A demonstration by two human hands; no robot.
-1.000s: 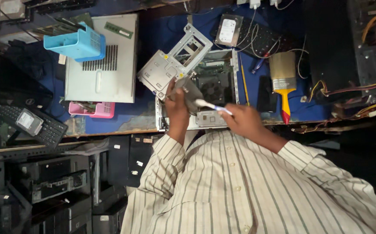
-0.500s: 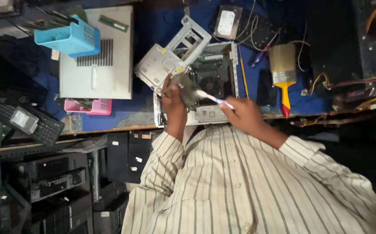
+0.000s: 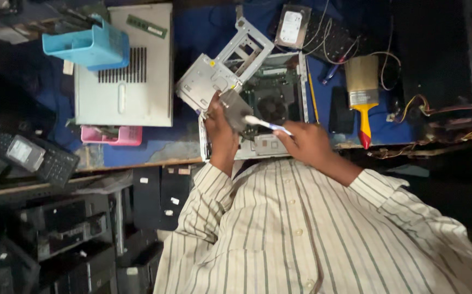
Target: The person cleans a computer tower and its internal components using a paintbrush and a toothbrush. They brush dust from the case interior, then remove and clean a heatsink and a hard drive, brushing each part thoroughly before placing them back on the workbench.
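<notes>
Holding small grey part [image 3: 235, 110], left hand [image 3: 220, 130]; toothbrush [image 3: 266, 124] touching.

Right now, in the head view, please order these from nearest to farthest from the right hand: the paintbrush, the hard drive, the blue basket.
From the right hand:
1. Paintbrush, lying just beside it on the blue mat.
2. Hard drive, at the far table edge, above the open computer case.
3. Blue basket, across the table, on the grey case.
</notes>
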